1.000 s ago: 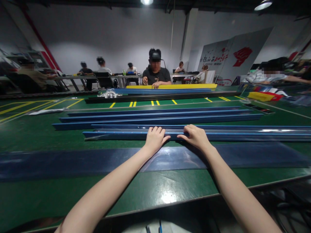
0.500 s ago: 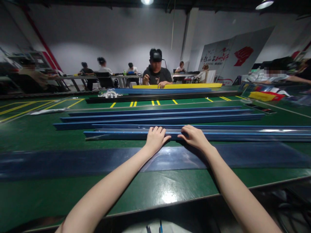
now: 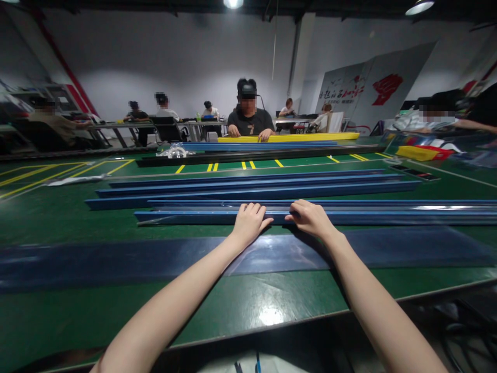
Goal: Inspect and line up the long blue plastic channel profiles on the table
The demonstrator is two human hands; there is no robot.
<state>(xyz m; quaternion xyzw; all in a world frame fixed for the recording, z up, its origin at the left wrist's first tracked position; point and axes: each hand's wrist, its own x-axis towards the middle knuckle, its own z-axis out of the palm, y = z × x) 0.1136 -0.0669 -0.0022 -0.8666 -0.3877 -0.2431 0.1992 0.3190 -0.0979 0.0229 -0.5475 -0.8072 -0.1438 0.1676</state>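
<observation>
A long blue rail [image 3: 186, 216] lies crosswise on the green table [image 3: 58, 217], wrapped in clear film. My left hand [image 3: 248, 224] and my right hand [image 3: 311, 219] grip it side by side near its middle, fingers curled over its top and thumbs pointing at each other. A wide dark blue strip [image 3: 116, 261] lies flat on the table under my wrists, closer to me than the rail.
Three more blue rails [image 3: 252, 187] lie parallel farther back. Beyond them are a black bar [image 3: 233, 157], yellow and blue strips [image 3: 287, 138], and a person seated facing me [image 3: 248, 116]. Other people sit at tables behind and at the right. Red and yellow items [image 3: 421, 153] sit far right.
My hands stay on the rail almost unmoved. The person opposite has lowered both hands onto the yellow strip.
</observation>
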